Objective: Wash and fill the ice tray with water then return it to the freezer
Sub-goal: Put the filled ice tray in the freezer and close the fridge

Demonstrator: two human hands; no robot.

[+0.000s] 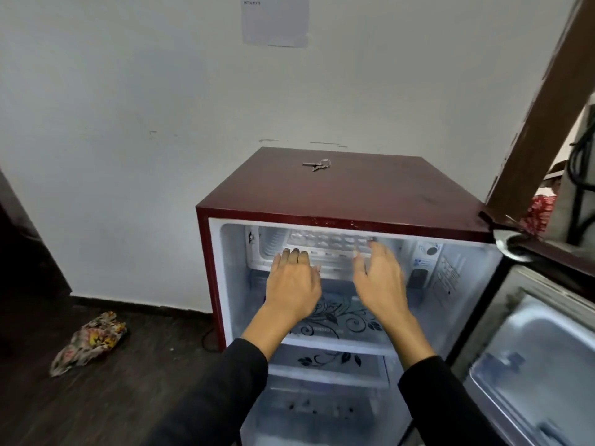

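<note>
A white ice tray (328,240) lies inside the freezer compartment (267,252) at the top of a small maroon fridge (338,191) whose door (541,355) stands open to the right. My left hand (293,288) reaches in palm down, its fingertips resting on the compartment's front ledge just below the tray's left part. My right hand (380,281) hovers with fingers spread at the tray's right front corner and is slightly blurred. Neither hand holds the tray. Whether the tray has water in it cannot be told.
A bunch of keys (317,165) lies on the fridge top. Glass shelves with a floral print (338,317) sit below the freezer. A crumpled floral cloth (88,341) lies on the dark floor at left. A brown wooden beam (547,101) leans at the right.
</note>
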